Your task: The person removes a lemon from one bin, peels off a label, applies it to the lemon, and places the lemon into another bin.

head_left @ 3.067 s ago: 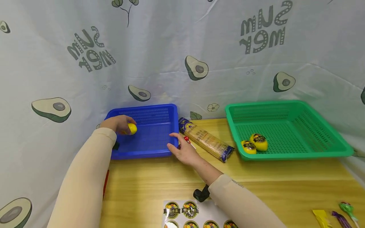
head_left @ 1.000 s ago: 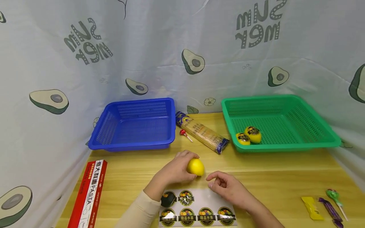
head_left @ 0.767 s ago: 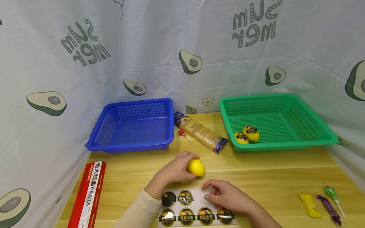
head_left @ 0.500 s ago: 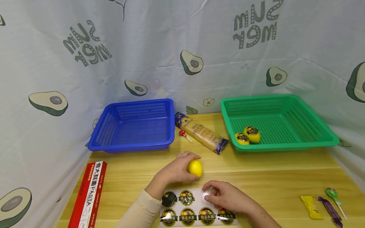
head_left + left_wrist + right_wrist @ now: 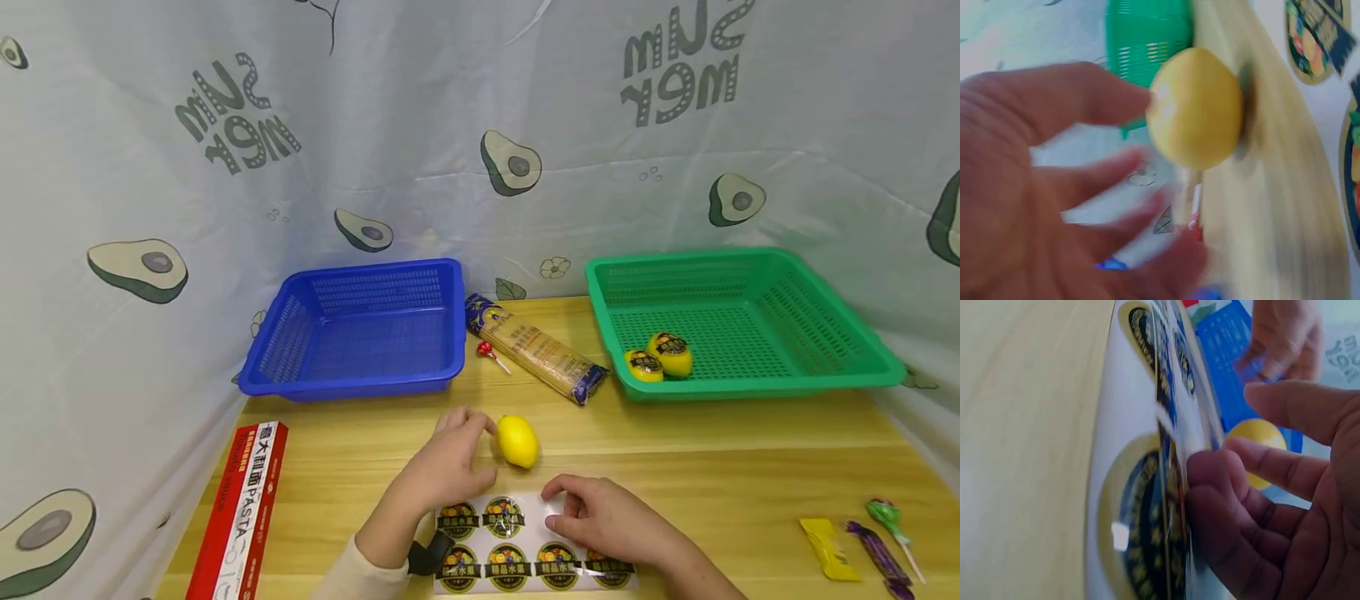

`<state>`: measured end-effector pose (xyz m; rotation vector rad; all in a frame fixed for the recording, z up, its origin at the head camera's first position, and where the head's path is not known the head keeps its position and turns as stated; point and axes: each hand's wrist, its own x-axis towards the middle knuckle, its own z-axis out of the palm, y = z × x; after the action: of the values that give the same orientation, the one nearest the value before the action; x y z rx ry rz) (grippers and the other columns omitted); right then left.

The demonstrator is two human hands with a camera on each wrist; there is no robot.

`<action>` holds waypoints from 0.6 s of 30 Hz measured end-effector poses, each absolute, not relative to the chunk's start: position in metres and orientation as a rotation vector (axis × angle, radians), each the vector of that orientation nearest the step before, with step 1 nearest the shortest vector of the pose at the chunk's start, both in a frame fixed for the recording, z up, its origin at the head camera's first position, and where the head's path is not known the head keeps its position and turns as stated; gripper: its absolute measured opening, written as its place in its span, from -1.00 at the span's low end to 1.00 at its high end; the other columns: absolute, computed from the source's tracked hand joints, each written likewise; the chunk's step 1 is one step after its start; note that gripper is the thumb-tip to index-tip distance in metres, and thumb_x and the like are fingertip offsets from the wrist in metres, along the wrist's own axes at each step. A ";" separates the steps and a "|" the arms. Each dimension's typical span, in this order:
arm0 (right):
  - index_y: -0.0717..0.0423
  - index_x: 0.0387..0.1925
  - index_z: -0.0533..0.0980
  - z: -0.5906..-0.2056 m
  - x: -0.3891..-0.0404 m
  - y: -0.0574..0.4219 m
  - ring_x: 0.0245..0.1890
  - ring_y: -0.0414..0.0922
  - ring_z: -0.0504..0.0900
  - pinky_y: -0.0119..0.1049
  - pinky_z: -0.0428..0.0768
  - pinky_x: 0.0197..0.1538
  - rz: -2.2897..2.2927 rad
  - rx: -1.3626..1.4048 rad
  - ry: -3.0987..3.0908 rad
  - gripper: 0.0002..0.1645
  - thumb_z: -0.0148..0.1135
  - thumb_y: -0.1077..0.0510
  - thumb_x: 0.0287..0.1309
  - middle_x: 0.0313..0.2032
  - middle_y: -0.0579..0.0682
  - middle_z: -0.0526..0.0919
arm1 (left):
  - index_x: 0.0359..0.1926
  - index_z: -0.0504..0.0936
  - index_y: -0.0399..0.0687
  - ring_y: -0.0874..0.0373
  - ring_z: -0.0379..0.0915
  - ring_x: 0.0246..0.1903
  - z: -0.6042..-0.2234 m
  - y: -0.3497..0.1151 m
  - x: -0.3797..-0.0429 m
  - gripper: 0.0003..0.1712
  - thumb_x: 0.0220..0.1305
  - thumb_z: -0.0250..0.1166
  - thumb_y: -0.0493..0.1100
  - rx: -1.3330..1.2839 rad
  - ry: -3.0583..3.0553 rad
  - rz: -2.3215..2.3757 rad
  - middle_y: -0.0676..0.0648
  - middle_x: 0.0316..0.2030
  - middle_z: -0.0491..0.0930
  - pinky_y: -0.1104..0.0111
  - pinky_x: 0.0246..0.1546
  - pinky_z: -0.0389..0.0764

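Observation:
A plain yellow lemon (image 5: pixel 517 442) lies on the wooden table in front of my left hand (image 5: pixel 446 467). The fingers of that hand are spread apart beside the lemon (image 5: pixel 1196 109); in the blurred left wrist view one digit overlaps its edge, and I cannot tell if they touch. My right hand (image 5: pixel 603 521) rests over the right part of a white sticker sheet (image 5: pixel 532 508), fingers loosely curled and thumb apart. Its lower fingers lie against the sheet in the right wrist view, pinching nothing visible. Round fruit stickers (image 5: pixel 507 567) cover the sheet, some hidden under the hand.
A blue basket (image 5: pixel 352 387) stands at back left. The green basket (image 5: pixel 750 385) at back right holds two stickered lemons (image 5: pixel 670 354). Between them lie a pasta packet (image 5: pixel 536 346) and a red lollipop (image 5: pixel 486 348). A red pasta box (image 5: pixel 238 508) is left; wrapped sweets (image 5: pixel 828 548) lie right.
My left hand carried the lemon from the blue basket to the table, then let go and drew back left. The right hand came from the blue basket's edge to the sticker sheet.

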<state>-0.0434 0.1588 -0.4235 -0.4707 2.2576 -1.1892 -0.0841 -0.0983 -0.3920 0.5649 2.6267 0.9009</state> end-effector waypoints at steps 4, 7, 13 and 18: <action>-0.04 -0.01 0.59 -0.420 -0.044 0.152 -0.65 -0.34 0.39 -0.40 0.39 -0.52 -1.132 -0.501 2.329 -0.67 0.37 -0.06 0.28 -0.51 -0.20 0.51 | -0.18 0.60 0.06 0.28 0.41 -0.45 -0.392 -0.105 -0.066 -0.68 0.04 0.51 -0.15 0.517 2.481 0.765 0.12 -0.45 0.52 0.42 -0.38 0.47; -0.03 -0.01 0.60 -0.422 -0.046 0.143 -0.61 -0.35 0.37 -0.41 0.38 -0.51 -1.112 -0.535 2.349 -0.66 0.39 -0.06 0.26 -0.53 -0.22 0.50 | -0.22 0.57 0.16 0.32 0.34 -0.57 -0.401 -0.104 -0.058 -0.57 -0.07 0.61 -0.15 0.469 2.382 0.770 0.18 -0.55 0.47 0.45 -0.50 0.39; 0.02 0.03 0.63 -0.428 -0.050 0.129 -0.65 -0.39 0.37 -0.45 0.36 -0.55 -1.036 -0.608 2.411 -0.60 0.44 -0.02 0.20 -0.58 -0.29 0.49 | -0.13 0.54 0.25 0.31 0.35 -0.56 -0.419 -0.100 -0.059 -0.44 -0.13 0.65 -0.16 0.464 2.427 0.766 0.17 -0.53 0.47 0.44 -0.50 0.40; 0.07 0.13 0.62 -0.430 -0.052 0.123 -0.67 -0.36 0.38 -0.43 0.35 -0.57 -1.024 -0.582 2.424 -0.51 0.43 0.00 0.20 -0.60 -0.28 0.50 | -0.10 0.54 0.26 0.33 0.36 -0.56 -0.423 -0.101 -0.064 -0.43 -0.13 0.66 -0.09 0.488 2.441 0.780 0.19 -0.54 0.48 0.46 -0.48 0.40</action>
<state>-0.0515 0.1235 -0.4298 -0.5817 2.4241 -1.0239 -0.0639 -0.1009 -0.4233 0.4880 2.4410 0.7796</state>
